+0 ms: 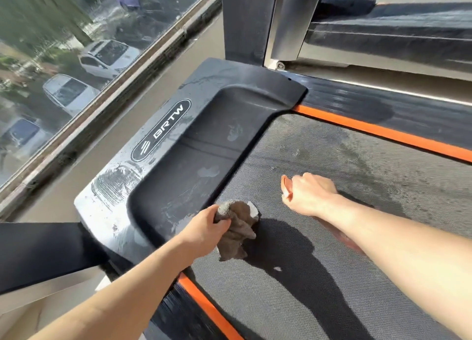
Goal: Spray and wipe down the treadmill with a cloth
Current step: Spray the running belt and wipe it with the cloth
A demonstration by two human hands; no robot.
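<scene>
A black treadmill fills the view, with a grey textured belt [332, 275] edged by orange strips [383, 131]. Its black motor cover [204, 125] carries a BRTW logo and shows wet smears and foam. My left hand [204, 227] grips a crumpled brown-grey cloth [237, 227] at the belt's front edge, beside the cover. My right hand [307, 191] hovers over the belt, fingers curled round an orange spray bottle [286, 186]; only the bottle's top shows beyond the hand, and a reddish part runs under my forearm.
A black and silver upright post [258, 22] rises behind the cover. A window [63, 58] on the left looks down on parked cars. A black frame arm [38, 252] crosses at lower left. Another machine's base [396, 35] lies at upper right.
</scene>
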